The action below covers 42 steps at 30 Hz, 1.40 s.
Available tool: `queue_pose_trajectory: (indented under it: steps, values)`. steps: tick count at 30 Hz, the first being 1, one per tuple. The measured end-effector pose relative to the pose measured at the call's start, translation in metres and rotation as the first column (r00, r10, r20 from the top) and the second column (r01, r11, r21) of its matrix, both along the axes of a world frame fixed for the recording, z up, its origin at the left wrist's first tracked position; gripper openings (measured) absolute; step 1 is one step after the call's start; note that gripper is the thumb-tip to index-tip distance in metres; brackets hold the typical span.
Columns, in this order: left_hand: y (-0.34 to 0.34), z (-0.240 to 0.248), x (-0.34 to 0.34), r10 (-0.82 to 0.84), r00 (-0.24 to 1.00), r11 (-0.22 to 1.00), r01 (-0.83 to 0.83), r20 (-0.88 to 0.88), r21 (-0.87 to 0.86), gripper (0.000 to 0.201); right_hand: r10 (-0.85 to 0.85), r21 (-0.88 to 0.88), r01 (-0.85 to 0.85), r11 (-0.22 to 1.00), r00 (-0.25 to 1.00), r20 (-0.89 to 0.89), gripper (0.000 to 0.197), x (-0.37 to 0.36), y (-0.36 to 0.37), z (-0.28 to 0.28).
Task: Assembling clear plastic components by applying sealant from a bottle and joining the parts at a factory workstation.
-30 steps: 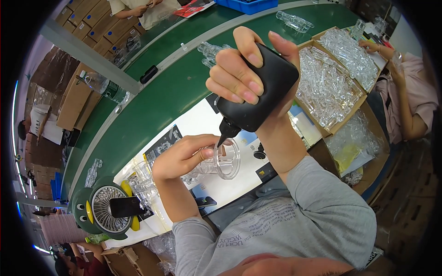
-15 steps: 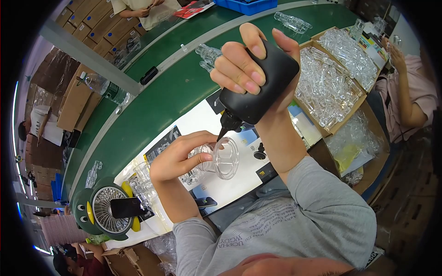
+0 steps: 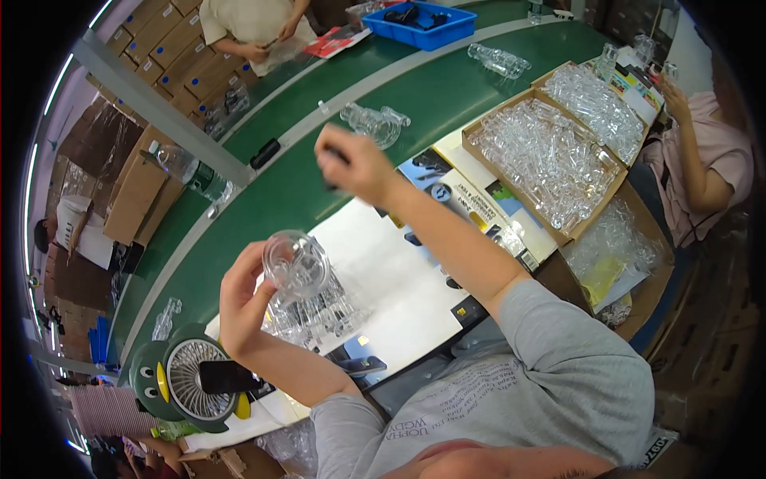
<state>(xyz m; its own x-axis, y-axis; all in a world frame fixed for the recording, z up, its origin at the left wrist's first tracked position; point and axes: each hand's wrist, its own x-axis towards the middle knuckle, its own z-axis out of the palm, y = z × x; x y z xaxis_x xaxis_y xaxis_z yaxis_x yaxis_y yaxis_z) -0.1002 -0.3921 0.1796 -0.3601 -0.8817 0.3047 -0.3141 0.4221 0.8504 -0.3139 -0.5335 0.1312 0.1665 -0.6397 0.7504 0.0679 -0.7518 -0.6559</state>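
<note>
In my left hand (image 3: 242, 299) is a clear plastic part with a round flared rim (image 3: 297, 259), tilted so its opening faces up. Fingers and thumb pinch it from the left side, above a row of clear plastic pieces (image 3: 323, 307) on the white printed sheet (image 3: 399, 279). Reaching forward over the green belt, my right hand (image 3: 363, 168) is closed and a little blurred. Dark bits of the black squeeze bottle (image 3: 338, 154) show in its grip; most of the bottle is hidden by the hand. Just beyond lies a clear plastic assembly (image 3: 373, 124).
Open cartons of clear tubes (image 3: 550, 160) stand to the right, near a person in pink (image 3: 706, 160). A penguin-shaped fan (image 3: 191, 375) with a phone (image 3: 227, 377) sits at left. Across the belt are a blue tray (image 3: 420, 28) and another person (image 3: 255, 32). A water bottle (image 3: 191, 169) leans by the post.
My right hand has swung away with the black bottle, from above the clear part out over the belt. The left hand has shifted left with the part, its rim now turned upward.
</note>
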Motion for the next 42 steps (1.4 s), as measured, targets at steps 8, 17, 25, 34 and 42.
queue_pose_trajectory:
  steps: [8,17,25,34,42]
  values:
    - [0.012,0.007,-0.001,-0.021,0.997,0.999,0.019,-0.069,-0.029,0.041,-0.027,-0.301,-0.389,0.871,0.573,-0.819,0.018,0.061,-0.038,-0.082]
    - [-0.007,0.002,-0.008,0.102,0.936,0.977,-0.157,-0.336,-0.142,0.043,-0.059,-0.404,-0.487,0.774,0.580,-0.813,0.014,0.027,-0.014,-0.074]
    - [-0.036,-0.017,-0.044,0.149,0.913,0.916,-0.272,-0.380,-0.294,0.042,0.451,0.117,-0.436,0.893,0.849,-0.276,0.068,0.020,0.048,-0.004]
    - [-0.023,0.001,-0.057,0.365,0.749,0.630,-0.636,-0.553,-0.446,0.032,0.194,0.361,-0.898,0.252,0.412,0.890,0.031,0.002,0.031,0.025]
    - [-0.016,-0.036,-0.149,0.430,0.889,0.604,-0.155,0.156,-0.782,0.072,0.174,0.236,-0.934,0.269,0.288,0.942,0.026,0.017,0.040,0.033]
